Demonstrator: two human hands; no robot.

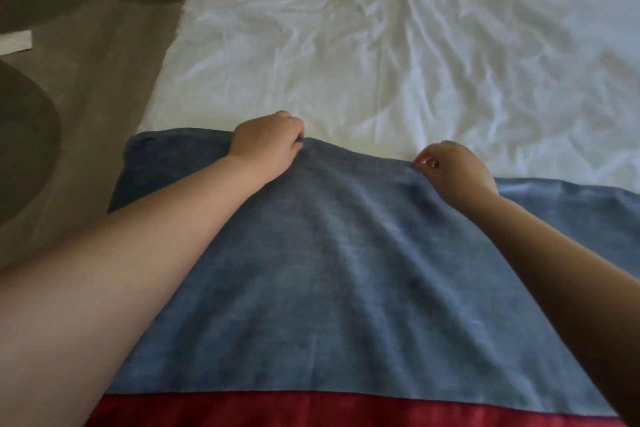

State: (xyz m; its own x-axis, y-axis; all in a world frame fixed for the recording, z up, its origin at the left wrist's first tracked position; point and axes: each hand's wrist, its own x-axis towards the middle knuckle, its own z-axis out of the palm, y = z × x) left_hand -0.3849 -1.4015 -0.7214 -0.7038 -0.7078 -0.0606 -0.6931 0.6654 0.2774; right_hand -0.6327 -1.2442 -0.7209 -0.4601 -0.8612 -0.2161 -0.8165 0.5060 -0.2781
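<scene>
White sheet; one blue towel, pinched by left hand, right hand.

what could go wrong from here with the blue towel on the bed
The left hand and right hand pinch the blue towel only near the middle of its far edge, so the outer corners may sag and the fold turn crooked.
The white sheet underneath is wrinkled; dragging could bunch it more.

The blue terry towel runs off the right edge; the red satin strip is cut off near; the left hand hides its fingertips.
</scene>
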